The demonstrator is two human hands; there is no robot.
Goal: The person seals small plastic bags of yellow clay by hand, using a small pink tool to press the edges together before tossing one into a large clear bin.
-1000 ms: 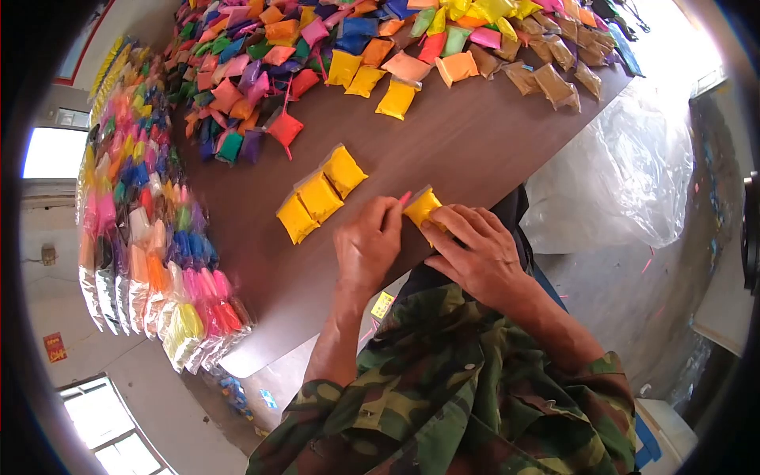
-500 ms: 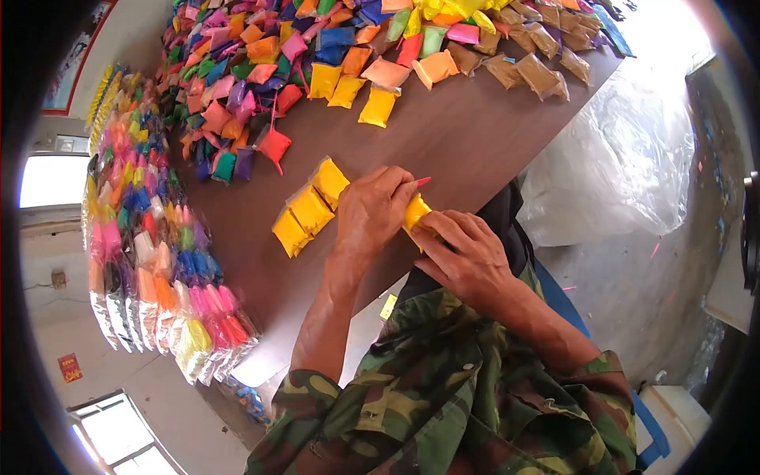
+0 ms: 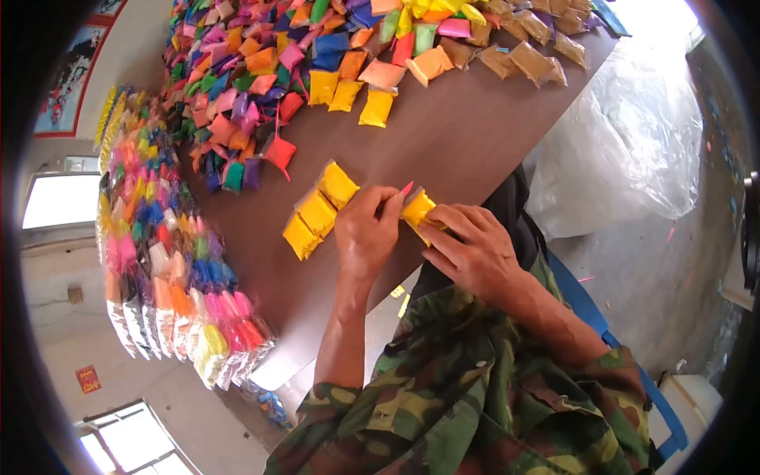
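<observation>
The dark brown table with a smooth surface [image 3: 443, 150] crosses the frame diagonally, and on its far part, from the upper left to the upper right, lies a large heap of small soft packets in many colours [image 3: 237, 87]. Along the left side of the frame there are tall rows of clear bags with bright contents [image 3: 166, 245], and at the upper right hangs a big crumpled sheet of transparent plastic [image 3: 617, 150]. Of the two hands, both in the centre of the frame, the right hand [image 3: 473, 245] is curled, and its fingers grip the right side of a small yellow pillow-shaped packet in clear film [image 3: 417, 208], close to the lower edge of the table. The left hand [image 3: 366, 233] is closed almost like a fist, and it pinches a thin pointed pink piece [image 3: 407, 188], whose tip stands just beside this packet; I cannot tell whether they touch. Left of the hands, three similar yellow packets in a slanting row [image 3: 317, 213] lie on the table. The step in hand seems to be the handling of one single packet together with the pink piece. In my judgement, the next move calls for a steady but gentle right grip, because the packet looks soft, and for exact control of the pink tip.
</observation>
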